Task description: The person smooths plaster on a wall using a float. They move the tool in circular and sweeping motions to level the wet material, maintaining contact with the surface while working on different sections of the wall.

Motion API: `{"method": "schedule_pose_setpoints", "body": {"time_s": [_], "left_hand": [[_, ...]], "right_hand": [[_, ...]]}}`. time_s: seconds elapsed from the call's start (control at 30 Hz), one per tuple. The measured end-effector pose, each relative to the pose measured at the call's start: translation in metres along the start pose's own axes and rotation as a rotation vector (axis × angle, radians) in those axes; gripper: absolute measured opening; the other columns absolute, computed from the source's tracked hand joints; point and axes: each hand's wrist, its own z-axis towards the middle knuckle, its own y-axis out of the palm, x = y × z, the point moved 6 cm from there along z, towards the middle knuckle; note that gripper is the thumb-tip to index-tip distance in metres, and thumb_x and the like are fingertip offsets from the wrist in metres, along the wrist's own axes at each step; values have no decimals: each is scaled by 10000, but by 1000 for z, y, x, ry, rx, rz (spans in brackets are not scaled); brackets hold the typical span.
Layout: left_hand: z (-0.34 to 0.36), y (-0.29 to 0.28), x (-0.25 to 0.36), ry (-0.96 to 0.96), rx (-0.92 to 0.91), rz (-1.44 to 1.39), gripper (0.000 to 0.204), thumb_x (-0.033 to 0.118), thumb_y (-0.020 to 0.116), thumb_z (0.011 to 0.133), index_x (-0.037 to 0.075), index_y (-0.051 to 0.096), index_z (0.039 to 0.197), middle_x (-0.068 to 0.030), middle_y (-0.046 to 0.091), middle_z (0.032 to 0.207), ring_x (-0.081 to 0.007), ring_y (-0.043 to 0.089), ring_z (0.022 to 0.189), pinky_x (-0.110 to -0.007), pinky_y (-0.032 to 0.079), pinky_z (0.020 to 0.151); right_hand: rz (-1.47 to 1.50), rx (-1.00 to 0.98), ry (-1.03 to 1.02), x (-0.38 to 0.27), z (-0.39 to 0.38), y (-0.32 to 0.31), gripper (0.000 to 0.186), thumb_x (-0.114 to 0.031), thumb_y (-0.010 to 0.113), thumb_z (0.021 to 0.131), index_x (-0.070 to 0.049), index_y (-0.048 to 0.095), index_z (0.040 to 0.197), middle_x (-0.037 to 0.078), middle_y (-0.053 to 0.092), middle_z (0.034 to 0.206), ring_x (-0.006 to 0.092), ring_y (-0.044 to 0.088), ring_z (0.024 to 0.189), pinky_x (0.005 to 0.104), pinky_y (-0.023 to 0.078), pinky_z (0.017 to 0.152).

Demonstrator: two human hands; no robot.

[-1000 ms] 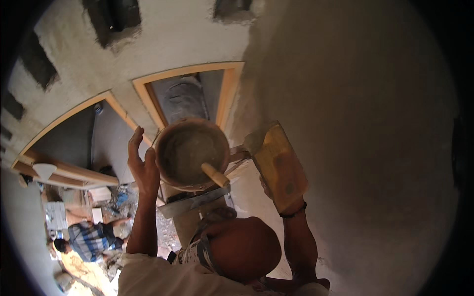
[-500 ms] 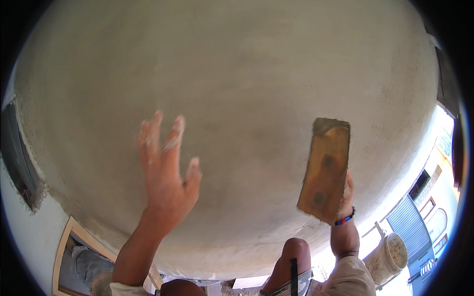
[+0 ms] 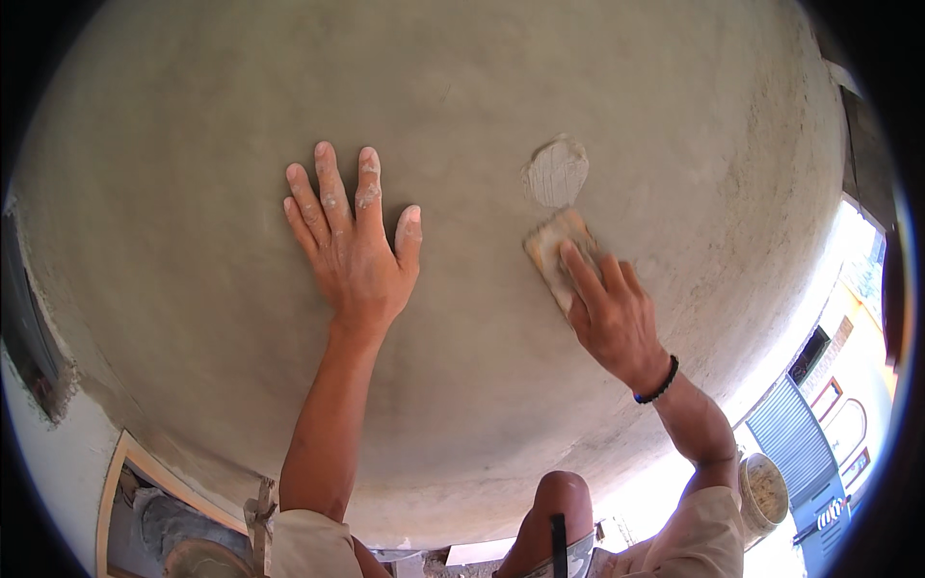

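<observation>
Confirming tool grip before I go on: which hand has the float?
The right hand, the one with the dark bracelet at its wrist, grips the float; the left hand is spread on the wall with no tool.

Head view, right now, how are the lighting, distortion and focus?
In the head view, the fisheye bows the wall and the corners go black; in that same head view, glare washes out the lower right around the bucket; there too, the left hand looks fairly sharp, the float slightly soft.
</observation>
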Motion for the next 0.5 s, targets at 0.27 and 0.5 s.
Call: {"method": "schedule_pose_setpoints", "body": {"time_s": [0.27, 0.5], "left_hand": [[0, -3, 1, 3, 54, 8, 570, 396, 509, 969, 110, 446, 1458, -192, 260, 1576, -449, 142, 1466, -594, 129, 1161], [-5, -4, -2, -36, 80, -68, 524, 310, 531, 954, 116, 475, 1438, -150, 289, 1575, -403, 170, 1474, -578, 136, 1167]], "right_hand": [[264, 313, 25, 68, 23, -74, 463, -158, 625, 933, -3, 510, 1354, 216, 603, 1261, 323, 652, 1058, 400, 561, 867], [205, 291, -153, 61, 105, -66, 543, -121, 720, 849, -11, 524, 1343, 193, 650, 1179, 346, 658, 997, 390, 533, 860]]}}
